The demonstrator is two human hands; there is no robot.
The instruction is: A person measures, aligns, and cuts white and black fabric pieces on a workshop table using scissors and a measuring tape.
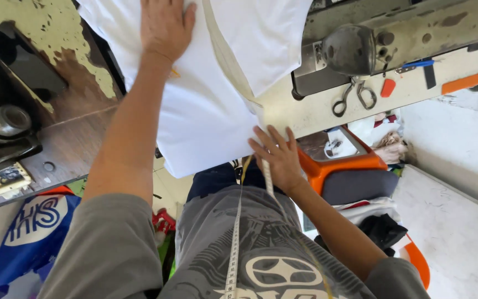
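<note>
- L hand flat, open, pressing white fabric on tabletop.
- R hand open, fingers spread on fabric's near edge.
- Scissors beside sewing machine; orange chair below.

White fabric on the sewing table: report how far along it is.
Done: the white fabric lies spread flat beside the sewing machine. In hand: the left hand presses its far end, the right hand its near edge. Left: scissors lie untouched; no cut shows.
</note>
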